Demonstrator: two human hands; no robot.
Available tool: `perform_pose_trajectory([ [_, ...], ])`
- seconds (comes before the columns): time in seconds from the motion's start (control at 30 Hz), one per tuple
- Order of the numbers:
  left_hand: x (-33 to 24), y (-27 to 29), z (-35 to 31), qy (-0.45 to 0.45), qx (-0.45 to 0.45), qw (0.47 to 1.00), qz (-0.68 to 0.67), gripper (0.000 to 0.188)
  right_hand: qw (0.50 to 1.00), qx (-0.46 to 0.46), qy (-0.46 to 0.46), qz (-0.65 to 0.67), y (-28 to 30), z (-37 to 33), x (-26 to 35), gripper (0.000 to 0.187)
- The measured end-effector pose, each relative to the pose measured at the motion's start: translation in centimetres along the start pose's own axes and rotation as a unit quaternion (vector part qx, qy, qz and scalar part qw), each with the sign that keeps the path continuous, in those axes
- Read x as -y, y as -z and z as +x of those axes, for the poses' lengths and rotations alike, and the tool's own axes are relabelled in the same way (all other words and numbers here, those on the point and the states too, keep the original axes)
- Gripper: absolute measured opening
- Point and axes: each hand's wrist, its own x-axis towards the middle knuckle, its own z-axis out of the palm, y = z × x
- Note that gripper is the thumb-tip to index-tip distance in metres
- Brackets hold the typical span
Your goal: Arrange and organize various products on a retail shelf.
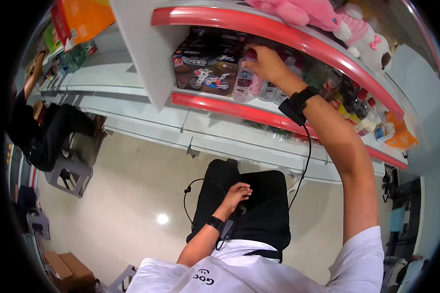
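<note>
My right hand (266,63) reaches into the red-edged shelf and is closed around the top of a clear plastic bottle (243,84) with a dark red cap. The bottle stands upright on the shelf board, and some of my fingers are hidden behind it. Directly left of it is a dark toy box (203,71) with a picture of a model motorcycle. More clear bottles (269,91) stand to the right, partly covered by my wrist. My left hand (237,194) rests over my lap, fingers loosely bent, holding nothing.
Dark-drink bottles (359,107) and an orange bag (401,132) line the shelf's right part. Plush toys (362,31) lie on the shelf above. A black cable (308,161) hangs from my right wrist. At far left another person (54,127) sits near a grey stool (69,175).
</note>
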Motion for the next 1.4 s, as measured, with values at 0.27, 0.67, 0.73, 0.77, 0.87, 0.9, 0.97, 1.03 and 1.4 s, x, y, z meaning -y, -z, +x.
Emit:
perform_pose_trajectory([
  [0.27,0.0,0.2,-0.4,0.015,-0.006,0.999,-0.038,0.022,0.987,-0.115,-0.108,0.013,6.0,-8.7,-2.9,0.023],
  [0.67,-1.6,-1.7,1.0,0.061,0.027,0.998,-0.009,0.025,0.950,0.018,-0.231,0.208,4.5,-4.9,-20.4,0.032],
  [0.73,-1.2,-2.0,1.5,0.063,0.024,0.998,-0.009,0.025,0.974,0.019,-0.199,0.104,6.2,-3.6,-20.5,0.032],
  [0.77,-1.1,-1.8,1.7,0.068,0.017,0.998,0.000,0.026,0.982,0.015,-0.176,0.069,6.1,-3.1,-20.5,0.032],
  [0.87,-1.0,-1.5,1.9,0.072,0.006,0.997,-0.018,0.025,0.987,0.009,-0.156,0.020,6.2,-1.1,-21.9,0.032],
  [0.9,-1.1,-1.4,1.8,0.071,0.005,0.997,-0.028,0.025,0.988,0.007,-0.153,0.013,6.0,-0.6,-22.3,0.032],
  [0.97,-1.4,-1.6,1.7,0.062,0.003,0.997,-0.044,0.025,0.989,0.005,-0.146,-0.003,5.8,0.3,-22.8,0.032],
  [1.03,-1.5,-1.5,2.0,0.073,0.009,0.996,-0.048,0.025,0.990,0.002,-0.140,-0.020,5.7,0.9,-23.0,0.032],
  [1.4,-1.5,-1.0,2.3,0.052,0.027,0.997,-0.043,0.023,0.988,-0.041,-0.125,-0.079,6.3,0.4,-21.6,0.032],
])
